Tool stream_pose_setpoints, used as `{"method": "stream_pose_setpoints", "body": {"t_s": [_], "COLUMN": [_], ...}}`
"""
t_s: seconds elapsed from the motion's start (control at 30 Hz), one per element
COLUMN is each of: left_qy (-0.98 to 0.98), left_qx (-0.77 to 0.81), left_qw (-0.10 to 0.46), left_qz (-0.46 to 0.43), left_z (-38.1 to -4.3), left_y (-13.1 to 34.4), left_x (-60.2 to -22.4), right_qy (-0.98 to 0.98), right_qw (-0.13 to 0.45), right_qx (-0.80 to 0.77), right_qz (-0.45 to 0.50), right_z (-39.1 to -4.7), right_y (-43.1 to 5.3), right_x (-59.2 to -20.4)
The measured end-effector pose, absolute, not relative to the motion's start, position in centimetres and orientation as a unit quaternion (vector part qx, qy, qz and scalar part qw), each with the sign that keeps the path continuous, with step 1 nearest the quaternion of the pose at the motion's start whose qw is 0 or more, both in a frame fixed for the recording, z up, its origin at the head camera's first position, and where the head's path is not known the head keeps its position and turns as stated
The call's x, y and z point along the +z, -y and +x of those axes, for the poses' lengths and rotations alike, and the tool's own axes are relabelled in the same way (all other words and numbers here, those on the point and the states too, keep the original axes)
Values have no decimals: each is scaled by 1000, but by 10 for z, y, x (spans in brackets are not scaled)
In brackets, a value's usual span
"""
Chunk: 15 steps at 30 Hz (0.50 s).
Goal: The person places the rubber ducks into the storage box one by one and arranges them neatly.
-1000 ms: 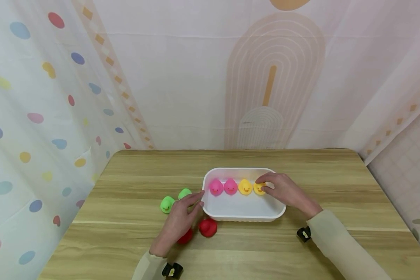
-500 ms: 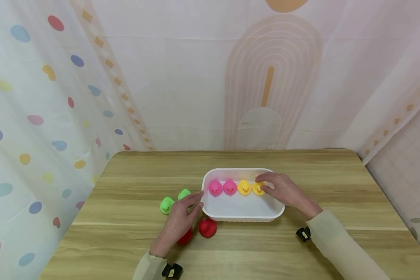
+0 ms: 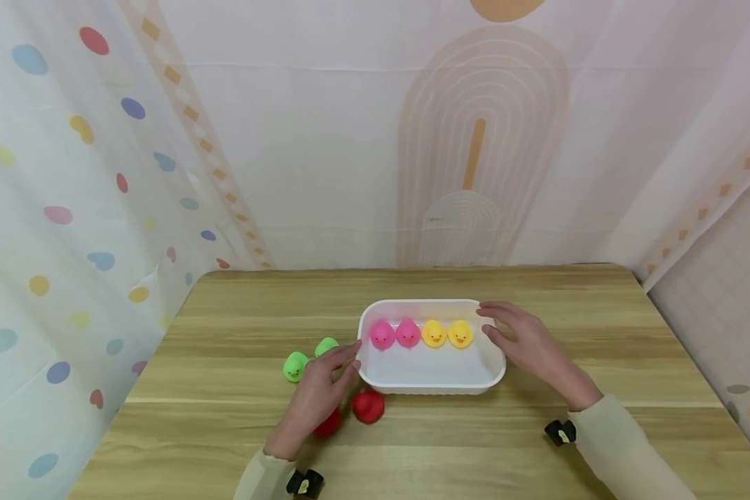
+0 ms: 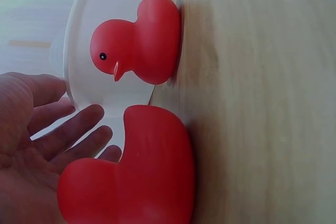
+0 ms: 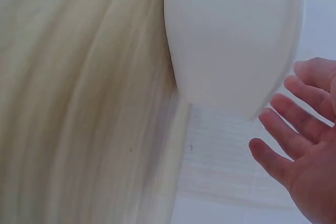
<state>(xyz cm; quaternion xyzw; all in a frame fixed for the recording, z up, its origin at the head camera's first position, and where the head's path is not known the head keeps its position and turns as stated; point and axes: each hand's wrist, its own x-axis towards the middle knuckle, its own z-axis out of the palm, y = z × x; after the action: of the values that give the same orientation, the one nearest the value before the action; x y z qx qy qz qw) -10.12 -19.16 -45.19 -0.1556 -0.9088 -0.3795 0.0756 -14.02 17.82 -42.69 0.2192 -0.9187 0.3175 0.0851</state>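
A white plastic tray holds a row of two pink rubber ducks and two yellow rubber ducks along its far side. At the tray's left end, my left hand touches the rim with extended fingertips. My right hand is over the right end of the tray, fingers spread and holding nothing. Two red rubber ducks are on the table by the left hand; the nearer red duck is partly hidden by that hand in the head view. Beyond it are two green rubber ducks, one partly covered.
The wood-grain table carries everything. Behind it hangs a pale patterned curtain, with a dotted curtain along the left. Each wrist wears a strap with a small black device.
My right hand has let go of the right-hand yellow duck and moved right, to the tray's right end. The left hand stays at the left rim.
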Motion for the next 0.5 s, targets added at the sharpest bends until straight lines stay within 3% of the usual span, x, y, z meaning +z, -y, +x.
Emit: {"method": "stream_pose_setpoints", "body": {"t_s": [0.3, 0.5], "left_qy": [913, 918], "left_qx": [-363, -354], "left_qw": [82, 81], "left_qz": [-166, -161], "left_z": [-103, -104], "left_y": [194, 195], "left_x": [-449, -446], "right_qy": [920, 929], "right_qw": [103, 76], "right_qx": [311, 292], "right_qz": [213, 213], "right_z": [-126, -119], "right_y": [-193, -199], "right_x": [-429, -430]}}
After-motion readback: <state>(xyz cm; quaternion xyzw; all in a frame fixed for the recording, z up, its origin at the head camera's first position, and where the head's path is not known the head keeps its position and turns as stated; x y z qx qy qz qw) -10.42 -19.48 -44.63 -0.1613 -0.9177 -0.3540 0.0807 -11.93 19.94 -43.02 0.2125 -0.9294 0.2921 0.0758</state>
